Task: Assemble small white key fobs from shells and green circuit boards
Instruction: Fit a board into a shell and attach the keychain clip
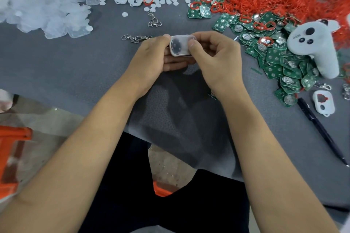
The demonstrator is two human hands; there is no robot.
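My left hand (151, 53) and right hand (214, 53) both pinch the key fob (180, 45); I should squeeze its shells evenly

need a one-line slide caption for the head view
Both hands, left hand and right hand, pinch a white key fob above the grey table.
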